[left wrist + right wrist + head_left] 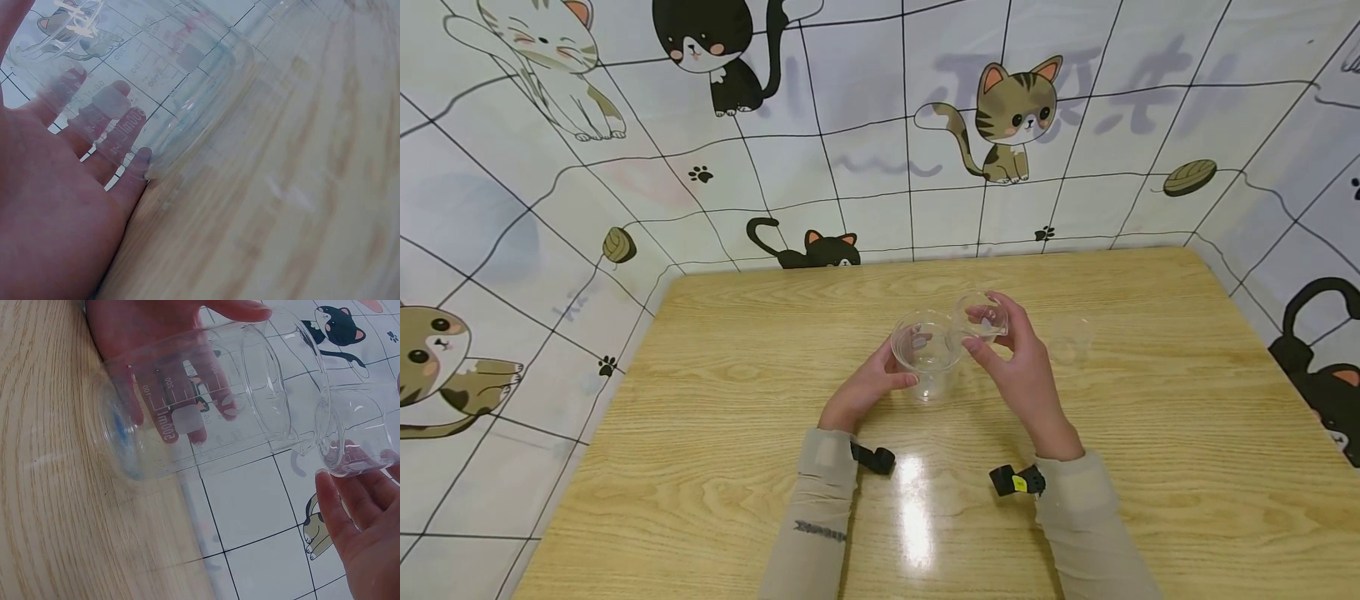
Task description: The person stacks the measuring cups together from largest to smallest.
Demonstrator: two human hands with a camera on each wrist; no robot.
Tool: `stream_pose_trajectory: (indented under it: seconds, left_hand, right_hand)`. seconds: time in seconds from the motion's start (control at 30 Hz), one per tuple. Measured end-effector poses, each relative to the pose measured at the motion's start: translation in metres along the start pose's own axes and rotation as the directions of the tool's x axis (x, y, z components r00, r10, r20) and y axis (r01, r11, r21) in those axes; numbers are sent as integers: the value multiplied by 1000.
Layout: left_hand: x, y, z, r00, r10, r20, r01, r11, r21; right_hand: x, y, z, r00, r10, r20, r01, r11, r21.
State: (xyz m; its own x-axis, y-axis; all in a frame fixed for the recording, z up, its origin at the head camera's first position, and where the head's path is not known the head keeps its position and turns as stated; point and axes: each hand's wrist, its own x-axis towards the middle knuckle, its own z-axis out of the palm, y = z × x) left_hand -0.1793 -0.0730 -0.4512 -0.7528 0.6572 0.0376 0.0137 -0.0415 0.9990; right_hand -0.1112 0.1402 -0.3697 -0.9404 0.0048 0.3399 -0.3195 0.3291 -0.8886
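Observation:
A clear glass beaker (pixel 927 343) with white scale marks stands on the table near its middle. My left hand (pixel 871 387) holds it from the left, thumb on the near side and fingers behind the glass. A second rim shows inside the beaker (pixel 194 406) in the right wrist view; whether another vessel is nested there I cannot tell. My right hand (pixel 1021 367) grips a smaller clear beaker (pixel 981 318), tilted beside the larger one's rim. In the right wrist view the smaller beaker (pixel 362 431) meets or overlaps that rim. No liquid can be made out.
Another transparent vessel (pixel 1070 342), faint against the wood, is on the table just right of my right hand. The wooden table (pixel 1150 467) ends at the back against a cat-patterned cloth (pixel 865 183), which also rises at both sides.

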Motion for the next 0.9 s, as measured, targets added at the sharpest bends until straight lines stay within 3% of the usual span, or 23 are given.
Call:
stream_pose_trajectory:
  seconds: [0.53,0.9]
  left_hand:
    - [-1,1,0,999,-33,-22,33,999,26]
    - [0,0,0,1000,6,14,-6,1000,16]
  right_hand:
    - [0,0,0,1000,1,3,-1,1000,8]
    - [0,-2,1,1000,6,5,-6,1000,-4]
